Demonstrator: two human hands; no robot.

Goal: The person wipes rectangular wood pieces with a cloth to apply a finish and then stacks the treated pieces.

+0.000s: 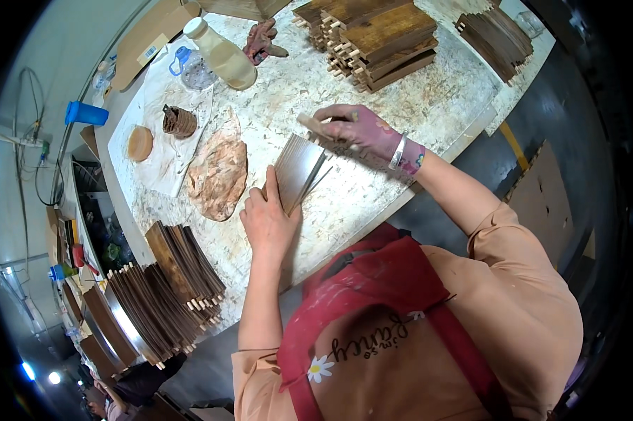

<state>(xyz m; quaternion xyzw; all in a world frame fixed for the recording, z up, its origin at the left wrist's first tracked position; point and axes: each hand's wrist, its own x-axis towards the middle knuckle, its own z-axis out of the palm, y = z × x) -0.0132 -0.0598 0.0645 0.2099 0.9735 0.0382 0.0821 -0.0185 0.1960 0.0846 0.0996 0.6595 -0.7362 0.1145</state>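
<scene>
A flat rectangular brown wooden board is held by the bare left hand; a small flat tan block is pinched in the purple-gloved right hand.

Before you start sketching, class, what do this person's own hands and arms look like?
The left hand is bare. The right hand wears a purple, flower-printed glove with smudges, and a pale band circles the wrist. Short tan sleeves leave both forearms uncovered.
</scene>
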